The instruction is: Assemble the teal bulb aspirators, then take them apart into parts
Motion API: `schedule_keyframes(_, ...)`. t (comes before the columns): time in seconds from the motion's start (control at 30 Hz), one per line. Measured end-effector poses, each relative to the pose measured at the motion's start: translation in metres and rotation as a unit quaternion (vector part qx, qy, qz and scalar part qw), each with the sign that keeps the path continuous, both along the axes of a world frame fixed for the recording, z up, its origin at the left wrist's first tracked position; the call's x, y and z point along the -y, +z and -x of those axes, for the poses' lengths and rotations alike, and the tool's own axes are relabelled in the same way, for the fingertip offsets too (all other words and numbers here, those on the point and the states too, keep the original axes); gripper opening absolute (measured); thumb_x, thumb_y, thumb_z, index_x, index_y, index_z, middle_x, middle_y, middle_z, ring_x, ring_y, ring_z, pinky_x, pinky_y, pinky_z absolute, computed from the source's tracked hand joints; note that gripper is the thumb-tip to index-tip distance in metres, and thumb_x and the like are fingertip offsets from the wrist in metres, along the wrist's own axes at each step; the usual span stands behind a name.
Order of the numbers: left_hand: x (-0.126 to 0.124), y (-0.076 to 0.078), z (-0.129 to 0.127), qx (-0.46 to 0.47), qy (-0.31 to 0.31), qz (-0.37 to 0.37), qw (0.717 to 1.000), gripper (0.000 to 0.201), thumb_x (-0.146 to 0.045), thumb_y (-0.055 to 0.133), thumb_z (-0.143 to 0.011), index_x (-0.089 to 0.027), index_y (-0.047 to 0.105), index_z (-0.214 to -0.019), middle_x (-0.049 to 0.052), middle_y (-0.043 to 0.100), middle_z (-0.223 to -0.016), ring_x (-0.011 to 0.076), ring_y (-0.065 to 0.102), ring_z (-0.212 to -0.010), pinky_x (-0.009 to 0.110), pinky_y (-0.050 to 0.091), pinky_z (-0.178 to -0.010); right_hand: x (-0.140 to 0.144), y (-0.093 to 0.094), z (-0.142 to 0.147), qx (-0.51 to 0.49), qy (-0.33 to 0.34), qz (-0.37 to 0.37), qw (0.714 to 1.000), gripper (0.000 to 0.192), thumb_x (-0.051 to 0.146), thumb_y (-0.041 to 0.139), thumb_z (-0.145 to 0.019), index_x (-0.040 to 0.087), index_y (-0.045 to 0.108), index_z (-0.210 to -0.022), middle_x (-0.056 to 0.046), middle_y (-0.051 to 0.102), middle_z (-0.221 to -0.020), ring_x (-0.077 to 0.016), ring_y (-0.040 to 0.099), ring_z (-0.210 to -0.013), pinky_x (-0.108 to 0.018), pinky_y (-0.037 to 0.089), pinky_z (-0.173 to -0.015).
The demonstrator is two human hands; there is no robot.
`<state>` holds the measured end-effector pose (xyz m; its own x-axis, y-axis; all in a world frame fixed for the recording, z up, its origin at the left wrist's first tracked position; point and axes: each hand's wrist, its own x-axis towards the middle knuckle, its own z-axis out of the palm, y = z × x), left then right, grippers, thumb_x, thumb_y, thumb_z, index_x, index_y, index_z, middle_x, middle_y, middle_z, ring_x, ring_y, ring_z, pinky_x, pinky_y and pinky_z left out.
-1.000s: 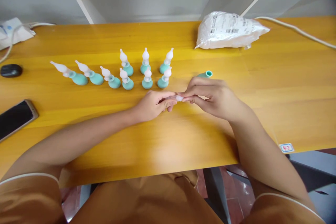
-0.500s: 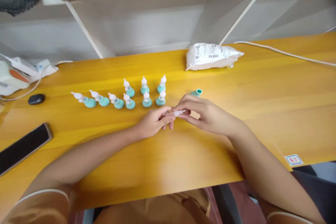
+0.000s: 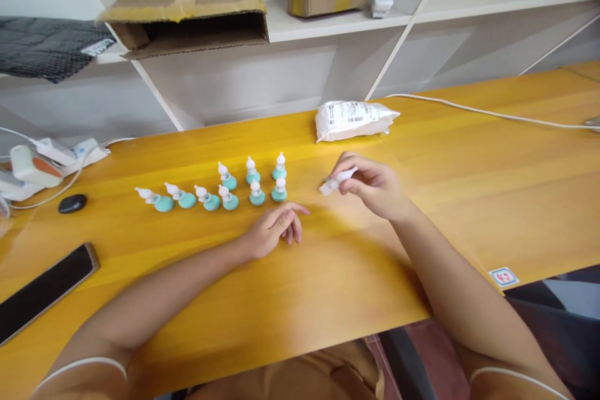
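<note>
A: What lies on the left of the yellow tabletop [image 3: 469, 187]?

B: A dark phone [image 3: 44, 290] near the front edge; behind it a small black oval object [image 3: 72, 203]; white cabled devices [image 3: 35, 162] at the far left.

A: And toward the middle?

B: Nine small teal bulbs with white tips [image 3: 225, 187]; three lie tilted in a row on the left, six stand upright in two rows of three.

A: Where are the hands?

B: The left hand [image 3: 274, 231] rests on the tabletop just in front of the upright bulbs; its fingers are loosely curled and hold nothing.

A: The right one?

B: The right hand [image 3: 375, 187] is raised a little, to the right of the bulbs; its fingers pinch a small white tip piece [image 3: 335, 181], which points left and slightly down, blurred.

A: Anything behind it?

B: A white plastic packet [image 3: 354, 119] with a printed label lies near the tabletop's back edge; a white cable [image 3: 492, 114] runs right from there; cardboard boxes [image 3: 187, 9] sit on the shelf above.
</note>
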<state>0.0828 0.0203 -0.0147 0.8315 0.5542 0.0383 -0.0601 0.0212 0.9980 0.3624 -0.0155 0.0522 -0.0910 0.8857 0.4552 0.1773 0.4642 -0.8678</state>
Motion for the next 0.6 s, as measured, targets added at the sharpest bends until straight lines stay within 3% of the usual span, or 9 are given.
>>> schedule_keyframes(0.17, 0.000, -0.002, 0.001, -0.017, -0.026, -0.033, 0.999, 0.065, -0.072, 0.042, -0.116, -0.014, 0.066, -0.134, 0.005, 0.075, -0.084, 0.0167, 0.066, -0.071, 0.030, 0.049, -0.070, -0.017, -0.019, -0.008, -0.068, -0.189, -0.033, 0.979, 0.049, 0.071, 0.064, -0.110, 0.026, 0.072, -0.092, -0.004, 0.074, -0.094, -0.0228, 0.073, -0.095, -0.040, 0.060, -0.096)
schedule_keyframes(0.27, -0.001, -0.003, 0.002, -0.024, -0.039, -0.041, 0.998, 0.065, -0.071, 0.040, -0.117, -0.014, 0.066, -0.133, 0.006, 0.075, -0.085, 0.0164, 0.066, -0.072, 0.029, 0.050, -0.071, -0.025, -0.034, -0.003, -0.066, -0.221, 0.008, 0.973, 0.056, 0.079, 0.060, -0.107, 0.026, 0.069, -0.094, -0.005, 0.079, -0.101, -0.0231, 0.074, -0.103, -0.041, 0.057, -0.103)
schedule_keyframes(0.43, 0.000, -0.001, 0.004, -0.044, -0.046, -0.054, 0.997, 0.064, -0.071, 0.039, -0.117, -0.015, 0.067, -0.132, 0.006, 0.075, -0.088, 0.0165, 0.067, -0.074, 0.029, 0.051, -0.072, -0.032, -0.053, 0.012, -0.069, -0.171, 0.086, 0.979, 0.064, 0.087, 0.067, -0.098, 0.024, 0.064, -0.089, -0.001, 0.071, -0.080, -0.0168, 0.067, -0.076, -0.031, 0.057, -0.077)
schedule_keyframes(0.6, 0.000, 0.006, 0.005, -0.068, -0.064, -0.086, 0.992, 0.058, -0.065, 0.038, -0.119, -0.016, 0.067, -0.127, 0.006, 0.077, -0.090, 0.0163, 0.068, -0.077, 0.029, 0.054, -0.076, -0.029, -0.053, 0.027, -0.115, -0.164, 0.107, 0.974, 0.063, 0.087, 0.066, -0.099, 0.027, 0.053, -0.087, 0.011, 0.037, -0.058, -0.0103, 0.032, -0.046, -0.024, 0.031, -0.042)
